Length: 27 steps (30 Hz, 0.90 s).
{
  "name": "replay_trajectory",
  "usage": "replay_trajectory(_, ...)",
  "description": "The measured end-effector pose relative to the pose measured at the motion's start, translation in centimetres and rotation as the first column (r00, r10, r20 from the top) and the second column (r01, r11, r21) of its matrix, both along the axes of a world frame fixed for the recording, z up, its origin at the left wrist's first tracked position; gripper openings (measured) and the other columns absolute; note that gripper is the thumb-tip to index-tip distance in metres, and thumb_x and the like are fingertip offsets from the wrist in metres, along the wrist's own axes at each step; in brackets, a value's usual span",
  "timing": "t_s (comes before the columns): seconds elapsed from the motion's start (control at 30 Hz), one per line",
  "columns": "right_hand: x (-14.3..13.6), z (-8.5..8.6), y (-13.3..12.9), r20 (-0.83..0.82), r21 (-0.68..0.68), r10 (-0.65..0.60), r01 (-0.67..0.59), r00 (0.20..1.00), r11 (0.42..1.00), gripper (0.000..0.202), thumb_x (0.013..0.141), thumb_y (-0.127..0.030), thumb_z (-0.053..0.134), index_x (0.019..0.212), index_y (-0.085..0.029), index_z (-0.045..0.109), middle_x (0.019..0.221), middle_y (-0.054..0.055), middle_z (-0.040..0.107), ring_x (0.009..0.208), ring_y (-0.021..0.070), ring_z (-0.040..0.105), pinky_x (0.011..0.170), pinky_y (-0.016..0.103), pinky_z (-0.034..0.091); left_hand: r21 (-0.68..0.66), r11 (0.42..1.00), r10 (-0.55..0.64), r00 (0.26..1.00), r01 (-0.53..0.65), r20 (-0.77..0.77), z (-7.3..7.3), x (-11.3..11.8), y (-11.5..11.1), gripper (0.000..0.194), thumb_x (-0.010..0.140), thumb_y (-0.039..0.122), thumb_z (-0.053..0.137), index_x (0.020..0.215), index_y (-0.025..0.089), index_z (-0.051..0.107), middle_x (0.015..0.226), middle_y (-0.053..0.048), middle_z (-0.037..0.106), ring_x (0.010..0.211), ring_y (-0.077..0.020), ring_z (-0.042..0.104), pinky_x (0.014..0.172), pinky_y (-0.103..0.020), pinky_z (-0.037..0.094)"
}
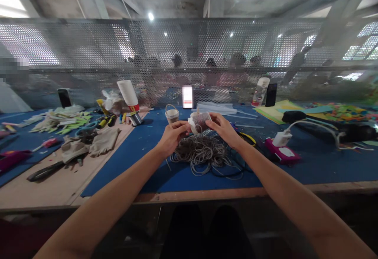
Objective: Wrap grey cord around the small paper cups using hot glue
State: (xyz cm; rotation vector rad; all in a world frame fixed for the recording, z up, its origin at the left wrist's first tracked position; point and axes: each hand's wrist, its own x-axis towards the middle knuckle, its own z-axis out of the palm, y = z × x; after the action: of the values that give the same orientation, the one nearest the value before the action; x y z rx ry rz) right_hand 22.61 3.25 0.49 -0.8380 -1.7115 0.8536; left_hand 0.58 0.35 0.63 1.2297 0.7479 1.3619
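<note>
Above a loose heap of grey cord (203,152), a white paper cup (201,122) lies tilted on its side between my hands, grey cord wound around part of it. My right hand (221,127) grips the cup's right end with fingers and thumb. At the left end, my left hand (174,135) is closed in a pinch; whether it holds cord or the cup's edge I cannot make out. Just behind my left hand stands a small cup basket (172,115) with an arched handle, also wrapped in pale cord.
A leaning stack of paper cups (127,91) and gloves (104,141) are on the left. Right of the cord sit a magenta power socket with a white charger (282,137) and a black glue gun (295,116). A lit phone (187,97) stands against the mesh screen (201,42).
</note>
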Motion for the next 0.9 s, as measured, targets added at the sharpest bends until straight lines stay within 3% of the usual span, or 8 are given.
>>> replay_trajectory(0.13,0.0,-0.2,0.1,0.042,0.095,-0.145,0.141,0.988,0.985,0.053,0.084,-0.052,0.067,0.124,-0.020,0.054,0.127,0.011,0.063,0.105,0.0210,0.065,0.093,0.038,0.052,0.003,0.999,0.044,0.999,-0.044,0.025,0.0,0.0,0.1,0.020,0.069,0.028,0.083,0.078,0.013,0.074,0.071,-0.002,0.065,0.067,-0.0106,0.058,0.068,-0.024,0.047)
replay_trajectory(0.27,0.1,0.0,-0.3,0.041,0.255,-0.328,0.308,0.944,0.917,0.037,0.086,-0.052,0.063,0.106,-0.021,0.060,0.105,0.008,0.068,0.095,0.0205,0.065,0.087,0.037,0.053,0.003,0.995,0.095,0.994,-0.095,0.046,-0.3,0.0,0.4,0.020,0.067,0.028,0.084,0.079,0.014,0.075,0.071,-0.002,0.066,0.066,-0.0106,0.058,0.069,-0.025,0.048)
replay_trajectory(0.4,-0.2,0.4,-1.1,0.161,0.369,-0.304,0.228,0.939,0.901,0.028,0.091,-0.050,0.058,0.085,-0.023,0.064,0.088,0.004,0.067,0.084,0.0189,0.064,0.083,0.035,0.052,0.006,0.995,0.097,0.994,-0.097,0.056,-0.5,-0.1,0.6,0.020,0.067,0.027,0.084,0.079,0.014,0.075,0.071,-0.002,0.067,0.066,-0.0103,0.058,0.069,-0.024,0.048)
replay_trajectory(0.5,-0.4,0.3,-1.3,0.238,0.398,-0.277,0.167,0.931,0.902,0.028,0.092,-0.049,0.057,0.085,-0.024,0.065,0.088,0.004,0.067,0.083,0.0193,0.064,0.080,0.034,0.052,-0.027,0.994,0.111,0.991,-0.110,0.070,-0.4,-0.1,0.6,0.022,0.064,0.027,0.086,0.078,0.013,0.073,0.071,-0.002,0.067,0.066,-0.0102,0.059,0.069,-0.024,0.048)
replay_trajectory(0.6,0.1,0.1,-0.6,0.256,0.429,-0.379,0.247,0.890,0.869,0.029,0.094,-0.047,0.053,0.087,-0.023,0.066,0.088,0.005,0.069,0.083,0.0203,0.064,0.080,0.034,0.051,-0.051,0.992,0.123,0.988,-0.118,0.097,-0.3,-0.2,0.7,0.024,0.062,0.026,0.087,0.076,0.013,0.072,0.071,-0.002,0.066,0.065,-0.0100,0.059,0.068,-0.024,0.049)
replay_trajectory(0.73,2.2,0.2,1.1,0.288,0.420,-0.619,0.485,0.731,0.767,0.026,0.093,-0.042,0.051,0.094,-0.021,0.067,0.093,0.007,0.071,0.084,0.0223,0.065,0.080,0.035,0.050,-0.050,0.994,0.102,0.989,-0.097,0.112,-0.5,-0.3,0.8,0.024,0.064,0.027,0.086,0.077,0.013,0.073,0.073,-0.002,0.066,0.067,-0.0099,0.059,0.068,-0.024,0.049)
replay_trajectory(0.9,5.7,0.2,2.7,0.485,0.407,-0.751,0.645,0.447,0.647,0.023,0.091,-0.036,0.050,0.095,-0.021,0.066,0.104,0.011,0.069,0.099,0.0279,0.065,0.089,0.043,0.048,-0.048,0.994,0.104,0.990,-0.099,0.096,-0.5,-0.3,0.8,0.023,0.064,0.027,0.085,0.078,0.014,0.073,0.074,-0.003,0.067,0.069,-0.0107,0.060,0.067,-0.024,0.048)
